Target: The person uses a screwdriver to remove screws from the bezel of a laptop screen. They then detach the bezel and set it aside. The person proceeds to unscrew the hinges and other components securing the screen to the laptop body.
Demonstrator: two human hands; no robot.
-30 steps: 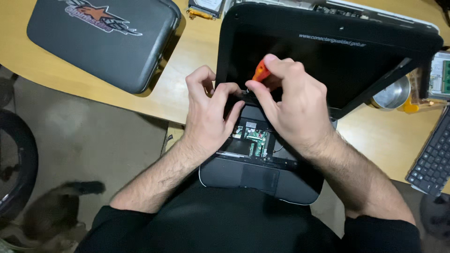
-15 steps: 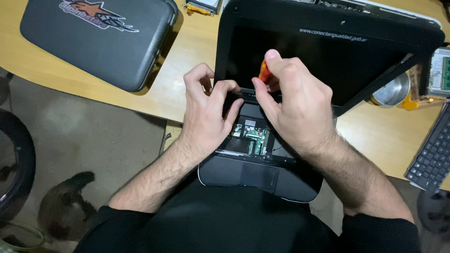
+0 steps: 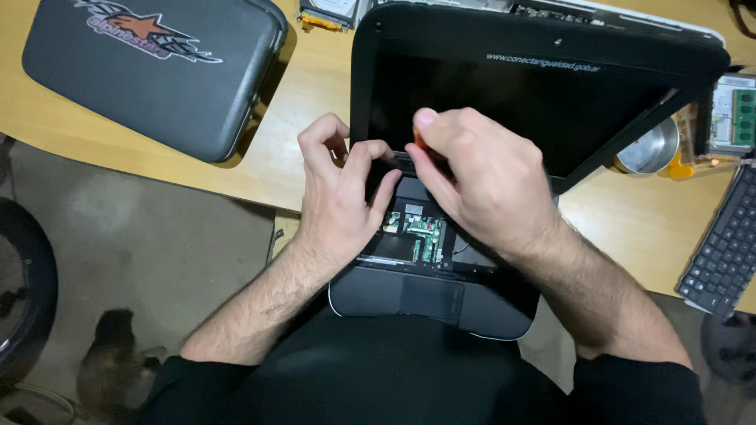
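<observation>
A dark grey hard case with a rounded rim [image 3: 150, 75] lies upper left on the wooden desk [image 3: 315, 94], while a small round metal bowl [image 3: 650, 149] and a black keyboard [image 3: 724, 244] sit at right.

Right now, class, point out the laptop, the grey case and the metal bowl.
laptop [image 3: 543, 86], head view, on the dark screen.
grey case [image 3: 134, 86], head view, on the lid's middle.
metal bowl [image 3: 650, 149], head view, on the shiny inside, right of the screen.
</observation>
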